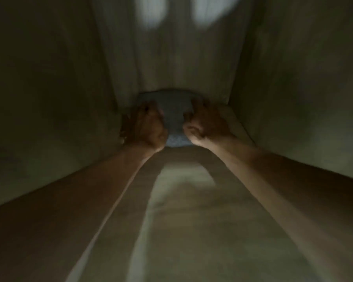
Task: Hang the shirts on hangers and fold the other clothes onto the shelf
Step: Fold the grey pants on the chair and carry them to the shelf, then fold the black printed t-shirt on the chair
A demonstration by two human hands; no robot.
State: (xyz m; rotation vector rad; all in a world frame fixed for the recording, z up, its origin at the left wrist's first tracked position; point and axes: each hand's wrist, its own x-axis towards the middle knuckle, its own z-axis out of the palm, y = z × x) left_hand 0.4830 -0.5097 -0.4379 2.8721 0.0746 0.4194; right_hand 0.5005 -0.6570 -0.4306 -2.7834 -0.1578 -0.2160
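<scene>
1. Both arms reached deep into a dim shelf compartment (183, 210), apparently to seat a folded garment against its back wall.
2. The left hand (147, 125) and right hand (206, 123) each curled around a side of the grey-blue folded cloth (174, 115).
3. The cloth lay on the shelf at the rear; blur hid anything else inside.

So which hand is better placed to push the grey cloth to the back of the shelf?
Probably neither: left hand and right hand grip opposite sides of the cloth evenly.
</scene>
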